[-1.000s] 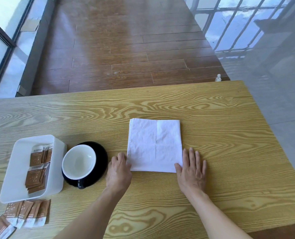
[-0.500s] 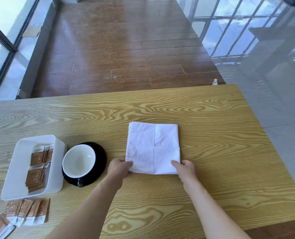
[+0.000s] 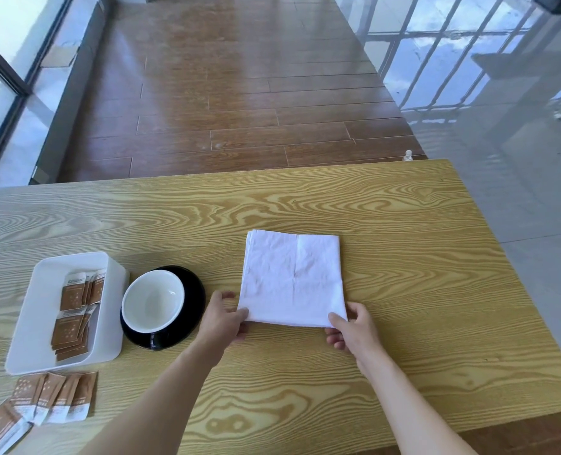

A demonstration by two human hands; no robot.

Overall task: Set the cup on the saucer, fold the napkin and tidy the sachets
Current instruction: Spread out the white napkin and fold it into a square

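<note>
The white folded paper napkin (image 3: 293,279) lies flat on the wood-grain table (image 3: 403,290). The left hand (image 3: 223,318) pinches its near left corner; the right hand (image 3: 354,328) pinches its near right corner, fingers curled underneath.

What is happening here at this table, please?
A person is working on a white napkin that lies on a wooden table. The left hand pinches its near left corner and the right hand pinches its near right corner, probably to fold it. To the left, a white cup already sits on a black saucer. Beside that, a white tray holds some brown sachets, while other loose sachets lie on the table in front of the tray.
</note>
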